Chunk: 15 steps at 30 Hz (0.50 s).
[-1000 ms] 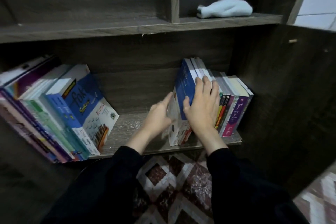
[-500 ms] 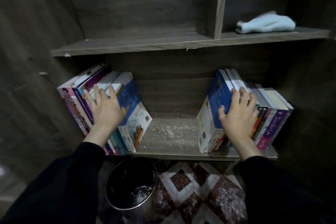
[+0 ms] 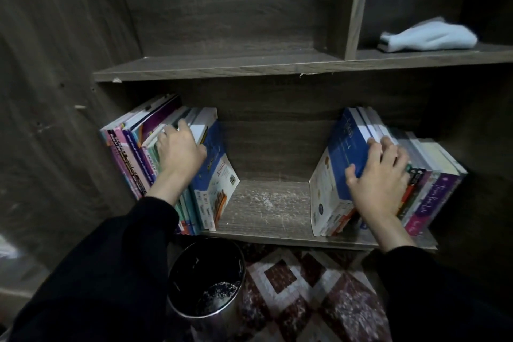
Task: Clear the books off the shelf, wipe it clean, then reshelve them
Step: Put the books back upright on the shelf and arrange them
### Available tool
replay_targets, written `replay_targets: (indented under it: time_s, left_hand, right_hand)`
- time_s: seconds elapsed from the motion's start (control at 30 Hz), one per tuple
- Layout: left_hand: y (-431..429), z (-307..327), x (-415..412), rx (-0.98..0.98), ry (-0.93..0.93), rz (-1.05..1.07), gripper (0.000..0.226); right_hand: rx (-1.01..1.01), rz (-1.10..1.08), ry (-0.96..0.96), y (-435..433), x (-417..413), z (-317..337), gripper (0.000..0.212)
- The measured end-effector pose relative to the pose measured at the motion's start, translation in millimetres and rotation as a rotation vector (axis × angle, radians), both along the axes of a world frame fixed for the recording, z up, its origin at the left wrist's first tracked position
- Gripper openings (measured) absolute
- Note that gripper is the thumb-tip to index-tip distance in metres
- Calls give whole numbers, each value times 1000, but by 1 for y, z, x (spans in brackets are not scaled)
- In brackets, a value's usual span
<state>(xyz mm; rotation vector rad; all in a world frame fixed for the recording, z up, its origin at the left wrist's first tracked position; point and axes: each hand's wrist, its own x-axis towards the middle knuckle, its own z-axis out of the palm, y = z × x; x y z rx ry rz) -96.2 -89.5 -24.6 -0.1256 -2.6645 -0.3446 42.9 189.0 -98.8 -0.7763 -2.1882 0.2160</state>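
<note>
Much is hard to make out: the fingertips of the left hand (image 3: 180,153) disappear among the page edges of the left row of books (image 3: 125,158), and the fingers of the right hand (image 3: 380,175) are smeared by motion blur where they lie over the tops of the right row of books (image 3: 433,189). Both black sleeves (image 3: 111,272) run out of the lower edge. The left hand grips its row, fingers curled over the top edges and thumb against the white-topped outermost volume. The right hand pinches the leaning blue book (image 3: 344,153) and its neighbours, thumb on the cover, fingers spread over the tops. Both rows stand on the lower shelf (image 3: 266,208), well apart, each tilted away from the bare middle. The outer book on the left, a blue and white paperback (image 3: 216,172), reads "Kimia" on cover and spine. A purple spine (image 3: 424,203) at the right carries white cursive script too loose to read, and the other spines' lettering is too small. The shelf is dark wood-grain laminate, its bare board scuffed and dusted with pale specks. On the upper shelf (image 3: 222,66), right of a vertical divider, lies a crumpled pale blue cloth (image 3: 427,36). Below stands a round shiny metal bin (image 3: 205,280) on a floor patterned in red and white diamonds (image 3: 305,300).
</note>
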Motion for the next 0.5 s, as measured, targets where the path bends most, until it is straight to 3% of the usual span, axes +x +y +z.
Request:
replay_targets:
  time_s: [0.13,0.27,0.4,0.5]
  left_hand:
    - [7,20,-22,10,-208,55,82]
    - [21,34,-37,34,-519,-27,95]
    - [39,28,-31,22,-291,-68,68]
    - [58,22,-18,68,-224,-87,63]
  right_hand:
    - [-2,-1,-3,0,0,1,55]
    - [-1,9,10,0,1,1,55]
    - [13,4,12,1,0,-1,54]
    - [14,3,-6,1,0,0,54]
